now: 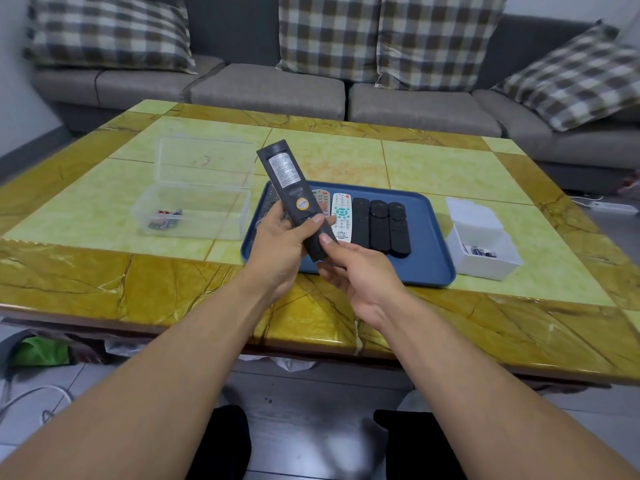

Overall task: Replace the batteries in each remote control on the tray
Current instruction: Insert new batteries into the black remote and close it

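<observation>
A clear plastic box with its hinged lid open (194,202) sits toward the left edge of the green-and-amber tiled table (450,168), a few small batteries (165,218) in its near left corner. The left hand (280,244) wraps around the lower half of a long black remote control (294,195) turned back side up, held tilted above the left end of the blue plastic tray (429,244). The right hand (360,271) pinches the remote's near end, thumb on top. A white remote (341,216) and three black remotes (381,225) lie side by side in the tray. Near the right edge stands an open white plastic box (485,237) holding batteries.
</observation>
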A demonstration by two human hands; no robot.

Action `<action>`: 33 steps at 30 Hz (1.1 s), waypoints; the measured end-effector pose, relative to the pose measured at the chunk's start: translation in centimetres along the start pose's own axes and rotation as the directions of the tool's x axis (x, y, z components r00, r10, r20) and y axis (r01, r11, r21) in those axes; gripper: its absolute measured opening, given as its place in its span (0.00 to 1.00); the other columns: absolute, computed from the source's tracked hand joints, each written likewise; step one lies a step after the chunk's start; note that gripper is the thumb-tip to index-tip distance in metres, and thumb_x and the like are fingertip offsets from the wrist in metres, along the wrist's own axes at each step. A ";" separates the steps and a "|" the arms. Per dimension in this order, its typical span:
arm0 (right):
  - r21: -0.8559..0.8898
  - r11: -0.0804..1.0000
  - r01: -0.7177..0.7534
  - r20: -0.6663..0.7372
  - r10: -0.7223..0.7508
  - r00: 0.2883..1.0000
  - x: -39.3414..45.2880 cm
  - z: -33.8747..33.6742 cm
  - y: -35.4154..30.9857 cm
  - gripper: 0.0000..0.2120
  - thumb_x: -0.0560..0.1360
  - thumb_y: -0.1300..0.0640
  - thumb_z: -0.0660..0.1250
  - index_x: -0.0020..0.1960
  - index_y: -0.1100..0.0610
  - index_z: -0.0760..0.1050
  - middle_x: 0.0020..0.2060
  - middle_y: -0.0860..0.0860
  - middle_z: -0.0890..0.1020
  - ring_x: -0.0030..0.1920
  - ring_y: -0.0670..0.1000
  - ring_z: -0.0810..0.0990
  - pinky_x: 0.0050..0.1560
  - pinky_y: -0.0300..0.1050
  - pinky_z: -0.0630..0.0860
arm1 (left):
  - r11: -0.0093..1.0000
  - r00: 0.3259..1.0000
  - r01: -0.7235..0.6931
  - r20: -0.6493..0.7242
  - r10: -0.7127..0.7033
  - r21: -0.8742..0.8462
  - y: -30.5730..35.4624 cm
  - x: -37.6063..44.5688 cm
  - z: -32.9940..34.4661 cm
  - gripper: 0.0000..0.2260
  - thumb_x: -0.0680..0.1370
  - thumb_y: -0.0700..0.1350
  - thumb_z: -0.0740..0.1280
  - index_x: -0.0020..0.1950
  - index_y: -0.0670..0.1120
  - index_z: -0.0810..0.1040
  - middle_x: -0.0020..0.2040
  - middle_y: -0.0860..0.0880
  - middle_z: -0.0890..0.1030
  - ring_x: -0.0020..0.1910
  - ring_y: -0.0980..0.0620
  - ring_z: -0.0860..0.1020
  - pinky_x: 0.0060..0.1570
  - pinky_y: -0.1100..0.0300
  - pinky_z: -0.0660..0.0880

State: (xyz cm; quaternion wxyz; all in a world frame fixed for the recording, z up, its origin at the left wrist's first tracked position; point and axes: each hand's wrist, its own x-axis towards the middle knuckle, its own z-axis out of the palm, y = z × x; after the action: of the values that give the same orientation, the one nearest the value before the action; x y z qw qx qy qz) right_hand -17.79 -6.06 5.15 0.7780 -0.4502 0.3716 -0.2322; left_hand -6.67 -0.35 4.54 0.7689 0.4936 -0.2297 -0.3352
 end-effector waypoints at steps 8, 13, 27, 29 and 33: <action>0.030 0.998 0.064 0.074 -0.066 0.995 -0.2 -0.3 0.0 0.15 0.73 0.63 0.74 0.59 0.66 0.80 0.50 0.61 0.84 0.44 0.53 0.83 0.47 0.41 0.83 | 0.985 0.995 0.089 -0.031 -0.095 -0.149 0.9 0.2 0.1 0.11 0.84 0.36 0.59 0.66 0.38 0.70 0.54 0.41 0.80 0.47 0.45 0.85 0.43 0.50 0.83; 0.044 0.993 0.113 0.024 -0.114 0.993 -0.1 0.0 0.5 0.10 0.72 0.63 0.75 0.53 0.64 0.82 0.46 0.58 0.84 0.40 0.50 0.82 0.41 0.38 0.81 | 0.978 0.993 0.107 -0.036 -0.115 -0.179 1.3 0.0 0.6 0.10 0.84 0.38 0.59 0.66 0.40 0.69 0.50 0.43 0.79 0.43 0.47 0.82 0.41 0.52 0.83; -0.842 0.306 0.445 0.238 -0.529 0.814 1.6 1.9 3.0 0.22 0.74 0.57 0.68 0.67 0.49 0.73 0.58 0.47 0.75 0.56 0.52 0.78 0.58 0.52 0.77 | 0.926 0.939 0.196 -0.335 -0.083 0.321 -1.9 1.2 -0.6 0.08 0.82 0.47 0.64 0.58 0.45 0.78 0.51 0.45 0.83 0.47 0.49 0.83 0.51 0.52 0.80; -0.813 0.397 0.426 0.179 -0.526 0.831 2.2 2.2 3.0 0.21 0.75 0.59 0.66 0.68 0.49 0.73 0.58 0.49 0.79 0.56 0.51 0.79 0.57 0.50 0.78 | 0.877 0.961 0.197 -0.262 -0.085 0.438 -1.6 0.7 -0.6 0.15 0.81 0.51 0.63 0.65 0.48 0.79 0.56 0.49 0.84 0.54 0.50 0.83 0.60 0.51 0.78; -0.706 0.631 0.322 0.024 -0.433 0.901 3.9 2.9 2.7 0.16 0.76 0.55 0.67 0.63 0.51 0.79 0.54 0.49 0.84 0.52 0.49 0.82 0.53 0.48 0.80 | 0.801 0.967 0.148 -0.253 0.005 0.581 -1.3 0.7 -1.4 0.15 0.80 0.46 0.63 0.63 0.46 0.83 0.57 0.50 0.85 0.57 0.50 0.82 0.63 0.48 0.76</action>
State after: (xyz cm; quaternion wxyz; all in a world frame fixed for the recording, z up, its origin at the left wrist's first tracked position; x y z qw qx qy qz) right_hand -13.07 -5.92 2.31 0.4552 -0.7577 0.3846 -0.2660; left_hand -5.57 -0.42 2.76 0.5841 0.7551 -0.2089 -0.2124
